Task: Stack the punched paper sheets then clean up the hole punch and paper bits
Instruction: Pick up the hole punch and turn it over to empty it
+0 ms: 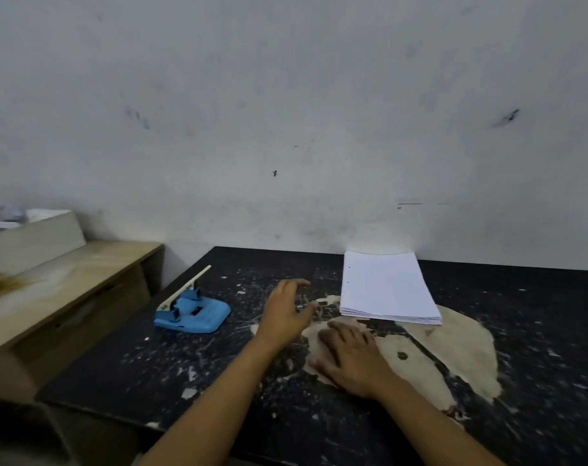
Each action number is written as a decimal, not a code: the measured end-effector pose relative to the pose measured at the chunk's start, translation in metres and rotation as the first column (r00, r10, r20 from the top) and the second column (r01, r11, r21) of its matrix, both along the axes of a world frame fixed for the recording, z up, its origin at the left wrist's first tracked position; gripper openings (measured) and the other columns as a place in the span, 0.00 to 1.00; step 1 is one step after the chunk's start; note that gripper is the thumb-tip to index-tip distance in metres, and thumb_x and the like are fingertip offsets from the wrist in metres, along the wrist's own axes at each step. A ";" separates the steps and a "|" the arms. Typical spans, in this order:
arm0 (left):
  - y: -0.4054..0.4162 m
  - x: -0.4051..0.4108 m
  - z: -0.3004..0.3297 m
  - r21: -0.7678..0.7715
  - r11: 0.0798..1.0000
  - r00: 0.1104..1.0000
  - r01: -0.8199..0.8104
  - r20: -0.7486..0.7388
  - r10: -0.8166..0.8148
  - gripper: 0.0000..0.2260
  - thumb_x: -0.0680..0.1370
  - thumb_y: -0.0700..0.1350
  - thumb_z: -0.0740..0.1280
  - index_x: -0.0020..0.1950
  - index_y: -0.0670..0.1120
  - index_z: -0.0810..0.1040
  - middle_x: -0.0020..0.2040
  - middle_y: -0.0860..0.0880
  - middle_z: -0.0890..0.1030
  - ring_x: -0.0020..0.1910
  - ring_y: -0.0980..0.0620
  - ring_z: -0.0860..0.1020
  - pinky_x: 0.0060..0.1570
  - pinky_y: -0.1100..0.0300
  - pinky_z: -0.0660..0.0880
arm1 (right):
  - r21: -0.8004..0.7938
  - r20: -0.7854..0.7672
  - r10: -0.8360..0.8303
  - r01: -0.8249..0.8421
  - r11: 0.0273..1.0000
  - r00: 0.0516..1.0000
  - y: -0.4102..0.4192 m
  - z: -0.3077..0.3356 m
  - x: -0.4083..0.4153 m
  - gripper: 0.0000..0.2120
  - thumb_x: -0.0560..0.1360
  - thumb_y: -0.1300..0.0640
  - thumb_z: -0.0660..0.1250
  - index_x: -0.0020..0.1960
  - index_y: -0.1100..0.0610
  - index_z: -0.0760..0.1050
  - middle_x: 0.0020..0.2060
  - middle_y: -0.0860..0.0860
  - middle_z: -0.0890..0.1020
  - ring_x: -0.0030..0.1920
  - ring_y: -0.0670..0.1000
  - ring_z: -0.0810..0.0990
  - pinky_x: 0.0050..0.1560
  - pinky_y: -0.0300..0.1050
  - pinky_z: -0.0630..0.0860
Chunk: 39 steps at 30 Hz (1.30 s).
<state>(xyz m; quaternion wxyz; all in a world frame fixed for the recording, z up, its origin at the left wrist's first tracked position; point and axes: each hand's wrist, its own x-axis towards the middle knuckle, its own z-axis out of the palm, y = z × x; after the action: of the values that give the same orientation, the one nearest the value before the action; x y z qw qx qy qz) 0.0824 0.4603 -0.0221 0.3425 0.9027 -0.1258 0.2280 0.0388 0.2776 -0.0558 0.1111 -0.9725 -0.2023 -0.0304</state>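
Note:
A neat stack of white punched sheets (388, 287) lies at the back of the dark, worn table (151, 371), close to the wall. A blue hole punch (192, 312) with a pale lever raised sits to the left. My left hand (287, 309) hovers between the punch and the stack, fingers spread and relaxed, holding nothing. My right hand (351, 358) lies flat, palm down, on a pale worn patch of the tabletop just in front of the stack. Small white flecks are scattered over the table; I cannot tell paper bits from chipped paint.
A lower wooden bench (71, 284) stands to the left of the table, with a pale board leaning at its back. A grey wall rises directly behind the table. The table's near-left corner (47, 395) drops off beside the bench.

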 end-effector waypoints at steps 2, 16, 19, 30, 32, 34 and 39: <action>0.031 -0.002 0.012 0.055 0.995 0.994 -0.089 0.075 0.084 0.16 0.76 0.53 0.68 0.63 0.52 0.75 0.61 0.51 0.76 0.61 0.52 0.74 0.62 0.52 0.72 | -0.043 -0.052 -0.015 0.013 0.999 0.999 0.013 -0.002 -0.002 0.47 0.65 0.23 0.34 0.78 0.44 0.54 0.79 0.46 0.53 0.79 0.53 0.50 0.76 0.60 0.47; 0.203 -0.006 0.036 0.068 0.922 0.879 -0.382 -0.280 0.385 0.18 0.69 0.56 0.76 0.52 0.55 0.72 0.48 0.52 0.80 0.49 0.49 0.80 0.53 0.46 0.78 | -0.031 -0.062 -0.028 0.027 0.999 0.998 0.014 -0.008 -0.001 0.45 0.65 0.23 0.34 0.78 0.40 0.52 0.79 0.43 0.51 0.79 0.50 0.48 0.77 0.57 0.45; 0.205 -0.007 0.030 -0.015 0.928 0.890 -0.371 -0.292 0.351 0.18 0.72 0.61 0.72 0.52 0.53 0.70 0.45 0.51 0.81 0.45 0.51 0.80 0.50 0.47 0.78 | -0.021 -0.052 -0.029 0.028 0.999 0.998 0.013 -0.010 0.001 0.46 0.64 0.22 0.34 0.77 0.39 0.52 0.79 0.42 0.52 0.79 0.50 0.49 0.77 0.57 0.46; 0.192 -0.008 0.032 -0.200 0.918 0.920 -0.341 -0.272 0.282 0.22 0.77 0.65 0.57 0.54 0.46 0.66 0.47 0.45 0.75 0.48 0.44 0.77 0.53 0.45 0.74 | -0.013 -0.055 -0.026 0.026 1.000 0.998 0.013 -0.007 -0.002 0.46 0.64 0.22 0.34 0.77 0.38 0.53 0.79 0.42 0.52 0.79 0.49 0.49 0.77 0.56 0.45; 0.189 -0.009 0.033 -0.216 0.918 0.930 -0.332 -0.239 0.280 0.21 0.78 0.64 0.58 0.54 0.45 0.67 0.47 0.45 0.75 0.48 0.44 0.77 0.53 0.46 0.74 | -0.009 -0.056 -0.023 0.022 1.000 0.998 0.013 -0.007 -0.002 0.46 0.64 0.22 0.34 0.77 0.38 0.53 0.79 0.42 0.52 0.79 0.50 0.49 0.77 0.56 0.45; 0.187 -0.009 0.034 -0.214 0.920 0.935 -0.328 -0.215 0.283 0.21 0.78 0.64 0.57 0.53 0.47 0.67 0.46 0.46 0.75 0.47 0.47 0.76 0.53 0.47 0.74 | -0.005 -0.056 -0.023 0.023 1.000 0.998 0.013 -0.006 -0.001 0.46 0.63 0.22 0.33 0.77 0.38 0.53 0.79 0.42 0.52 0.79 0.50 0.49 0.77 0.56 0.45; 0.177 -0.010 0.046 -0.265 0.921 0.955 -0.284 -0.158 0.250 0.17 0.80 0.61 0.59 0.51 0.46 0.67 0.41 0.51 0.72 0.39 0.54 0.72 0.46 0.53 0.72 | -0.018 -0.058 -0.026 0.025 1.000 0.998 0.012 -0.005 0.000 0.46 0.63 0.22 0.34 0.77 0.38 0.53 0.79 0.42 0.52 0.79 0.49 0.49 0.77 0.56 0.45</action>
<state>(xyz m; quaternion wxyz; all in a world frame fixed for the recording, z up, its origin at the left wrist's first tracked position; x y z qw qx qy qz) 0.0723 0.6371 0.0239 0.4413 0.8649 0.0537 0.2331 0.0386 0.2897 -0.0608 0.1080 -0.9764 -0.1870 -0.0016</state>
